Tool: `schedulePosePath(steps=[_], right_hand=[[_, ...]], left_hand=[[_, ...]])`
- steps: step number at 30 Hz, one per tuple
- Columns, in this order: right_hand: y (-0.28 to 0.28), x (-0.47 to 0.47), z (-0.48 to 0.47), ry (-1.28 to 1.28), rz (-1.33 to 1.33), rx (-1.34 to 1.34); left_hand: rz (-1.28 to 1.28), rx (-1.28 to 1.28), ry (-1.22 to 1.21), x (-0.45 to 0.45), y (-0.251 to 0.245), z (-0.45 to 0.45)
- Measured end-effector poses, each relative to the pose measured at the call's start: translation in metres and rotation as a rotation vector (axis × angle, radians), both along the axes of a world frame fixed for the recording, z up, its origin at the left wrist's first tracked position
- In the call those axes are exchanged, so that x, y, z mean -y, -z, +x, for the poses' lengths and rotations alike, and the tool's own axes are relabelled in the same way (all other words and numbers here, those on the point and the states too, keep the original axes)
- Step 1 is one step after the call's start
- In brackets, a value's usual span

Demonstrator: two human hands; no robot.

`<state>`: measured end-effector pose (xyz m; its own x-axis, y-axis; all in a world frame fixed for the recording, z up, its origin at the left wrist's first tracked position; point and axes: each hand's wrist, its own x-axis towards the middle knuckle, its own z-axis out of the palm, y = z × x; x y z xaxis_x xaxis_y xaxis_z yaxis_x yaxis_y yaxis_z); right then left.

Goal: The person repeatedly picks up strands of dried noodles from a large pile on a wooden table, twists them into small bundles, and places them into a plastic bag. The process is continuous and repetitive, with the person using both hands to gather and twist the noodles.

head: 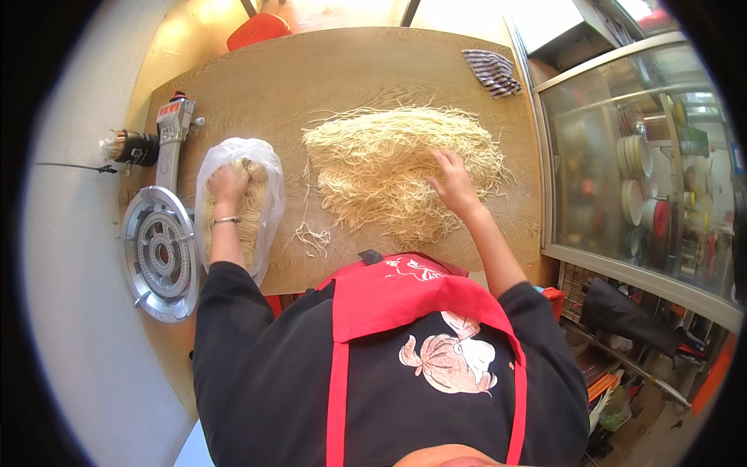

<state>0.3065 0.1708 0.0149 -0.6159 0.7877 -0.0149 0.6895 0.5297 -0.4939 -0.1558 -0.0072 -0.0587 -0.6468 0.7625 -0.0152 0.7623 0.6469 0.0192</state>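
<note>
A wide heap of thin pale-yellow noodles [385, 169] lies loose on the wooden table [362, 70]. My right hand [452, 181] rests at the right part of the heap, fingers apart, holding nothing that I can see. A clear plastic bag [271, 192] with more noodles in it stands to the left of the heap, its mouth wide. Inside the bag, on the noodles, is my left hand [229, 184]; its fingers are bent down and partly hidden, so whether they grip any is unclear. A few stray noodles [314, 238] lie between bag and heap.
A portable gas burner [163, 251] sits at the left edge, beside a black holder [140, 148] of sticks. A striped cloth [493, 71] lies at the far right corner. Along the right side stands a glass-fronted cabinet [630, 169] with dishes. Beyond the table is a red stool [258, 30].
</note>
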Motion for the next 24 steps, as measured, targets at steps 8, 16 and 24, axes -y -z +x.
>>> schedulePosePath(steps=[8, 16, 24], right_hand=[[0.039, -0.039, -0.037, -0.182, 0.386, 0.357], [0.059, 0.059, 0.044, -0.318, 0.311, -0.050], [-0.027, 0.017, 0.042, -0.227, 0.028, -0.300]], left_hand=[[0.621, -0.115, 0.025, 0.040, -0.081, 0.155], [0.475, 0.389, 0.903, -0.040, -0.068, 0.328], [0.390, 0.535, 0.871, -0.089, -0.078, 0.312]])
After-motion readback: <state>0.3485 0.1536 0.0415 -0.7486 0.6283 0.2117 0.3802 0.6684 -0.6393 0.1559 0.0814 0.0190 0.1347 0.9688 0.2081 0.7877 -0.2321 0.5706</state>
